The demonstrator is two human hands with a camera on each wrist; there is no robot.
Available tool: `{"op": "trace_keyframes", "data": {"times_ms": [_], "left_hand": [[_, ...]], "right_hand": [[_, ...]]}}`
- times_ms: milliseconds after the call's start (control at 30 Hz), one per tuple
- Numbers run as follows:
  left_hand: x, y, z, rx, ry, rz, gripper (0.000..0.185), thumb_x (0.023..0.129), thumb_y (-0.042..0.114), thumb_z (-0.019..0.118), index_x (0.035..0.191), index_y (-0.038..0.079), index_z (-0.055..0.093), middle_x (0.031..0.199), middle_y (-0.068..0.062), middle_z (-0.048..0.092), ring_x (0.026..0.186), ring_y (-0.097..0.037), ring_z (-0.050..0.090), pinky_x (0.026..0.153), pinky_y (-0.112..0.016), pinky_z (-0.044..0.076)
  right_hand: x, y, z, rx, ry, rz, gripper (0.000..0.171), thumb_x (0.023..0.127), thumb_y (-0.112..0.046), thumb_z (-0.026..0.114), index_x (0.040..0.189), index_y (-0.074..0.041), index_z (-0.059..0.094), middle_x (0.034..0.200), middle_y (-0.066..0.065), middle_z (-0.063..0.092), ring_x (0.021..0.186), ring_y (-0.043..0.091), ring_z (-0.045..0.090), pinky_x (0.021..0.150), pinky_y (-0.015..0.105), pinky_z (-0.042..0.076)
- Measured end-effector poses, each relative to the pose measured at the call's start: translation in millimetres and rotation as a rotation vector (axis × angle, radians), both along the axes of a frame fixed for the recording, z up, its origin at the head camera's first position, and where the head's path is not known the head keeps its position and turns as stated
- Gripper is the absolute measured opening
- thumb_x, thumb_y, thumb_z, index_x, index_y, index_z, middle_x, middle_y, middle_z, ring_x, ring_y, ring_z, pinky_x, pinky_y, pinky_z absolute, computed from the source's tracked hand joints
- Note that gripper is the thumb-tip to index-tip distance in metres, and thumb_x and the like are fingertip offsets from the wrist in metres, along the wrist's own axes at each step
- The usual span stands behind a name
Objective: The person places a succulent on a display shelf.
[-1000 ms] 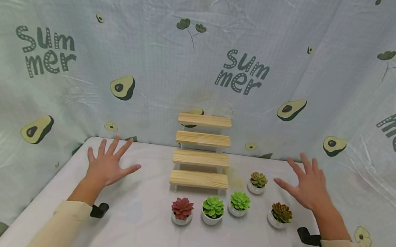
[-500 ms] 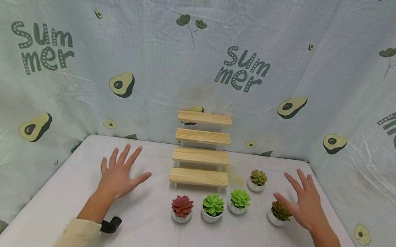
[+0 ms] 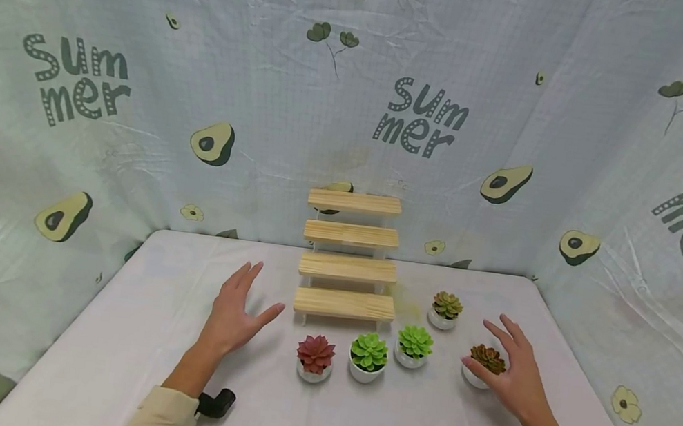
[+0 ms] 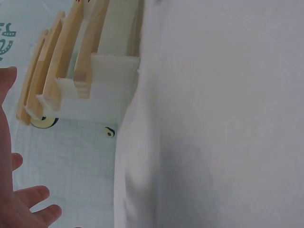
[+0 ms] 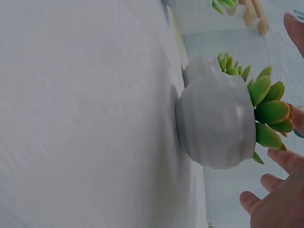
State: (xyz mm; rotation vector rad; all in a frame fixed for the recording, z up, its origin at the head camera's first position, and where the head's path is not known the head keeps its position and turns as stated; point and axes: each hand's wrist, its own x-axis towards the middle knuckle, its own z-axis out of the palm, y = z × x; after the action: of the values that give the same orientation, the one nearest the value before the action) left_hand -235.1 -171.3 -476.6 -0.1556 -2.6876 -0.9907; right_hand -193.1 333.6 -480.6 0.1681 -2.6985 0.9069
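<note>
The right hand [image 3: 514, 382] is held with fingers spread and relaxed over the brown plant [image 3: 484, 364]; the pot is seen just under the fingertips, with the thumb to its near side, and nothing is gripped. In the right wrist view the white pot [image 5: 216, 126] stands upright on the table, with the fingers [image 5: 280, 159] beside the leaves; contact cannot be told. The left hand [image 3: 235, 315] is held flat and spread above the table [image 3: 116, 335], holding nothing, with bare cloth beneath and to its left out to the table's left edge. Off its thumb, the wooden stand [image 3: 349, 262] is found, with the red plant [image 3: 314, 358] nearer the wrist.

Five potted plants are counted: the red one, two bright green ones [image 3: 368, 358] [image 3: 413, 346], a pale green one [image 3: 446, 309] beyond the right fingertips, and the brown one. Four steps are counted on the stand. To the right of the right hand a strip of bare table is left before the right edge.
</note>
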Motion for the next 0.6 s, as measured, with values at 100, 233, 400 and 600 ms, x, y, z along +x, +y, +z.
{"op": "trace_keyframes", "data": {"times_ms": [100,233,400,600], "left_hand": [[0.1,6.2,-2.2,0.102,-0.041,-0.008,0.09,0.09,0.049,0.075,0.161,0.015,0.032,0.166,-0.018,0.03,0.153,-0.04,0.028,0.123,-0.065,0.028],[-2.6,13.4,-3.4,0.276,-0.105,-0.02,0.078,0.095,0.042,0.073,0.158,0.014,0.037,0.162,-0.016,0.038,0.151,-0.037,0.035,0.121,-0.057,0.036],[-8.5,19.0,-3.7,0.488,-0.181,-0.051,0.064,0.1,0.032,0.069,0.154,0.011,0.043,0.157,-0.018,0.046,0.146,-0.037,0.044,0.117,-0.055,0.043],[-14.1,25.2,-3.8,0.593,-0.254,-0.053,0.058,0.102,0.029,0.065,0.152,0.009,0.046,0.153,-0.019,0.05,0.139,-0.036,0.053,0.107,-0.05,0.053]], "right_hand": [[3.2,-2.1,-1.6,-0.027,-0.025,-0.019,0.083,0.084,-0.041,0.083,0.153,-0.011,0.047,0.166,0.025,0.025,0.151,0.054,0.02,0.104,0.084,0.025],[6.8,-4.1,-2.5,-0.095,-0.07,-0.044,0.086,0.086,-0.039,0.083,0.156,-0.009,0.042,0.166,0.026,0.025,0.15,0.053,0.024,0.107,0.079,0.03],[11.0,-8.1,-1.6,-0.225,-0.145,-0.071,0.093,0.086,-0.037,0.084,0.16,-0.011,0.033,0.167,0.024,0.024,0.151,0.05,0.023,0.111,0.074,0.033],[14.9,-10.5,-1.0,-0.35,-0.251,-0.125,0.099,0.087,-0.038,0.083,0.163,-0.013,0.025,0.168,0.02,0.025,0.153,0.047,0.022,0.117,0.07,0.03]]}}
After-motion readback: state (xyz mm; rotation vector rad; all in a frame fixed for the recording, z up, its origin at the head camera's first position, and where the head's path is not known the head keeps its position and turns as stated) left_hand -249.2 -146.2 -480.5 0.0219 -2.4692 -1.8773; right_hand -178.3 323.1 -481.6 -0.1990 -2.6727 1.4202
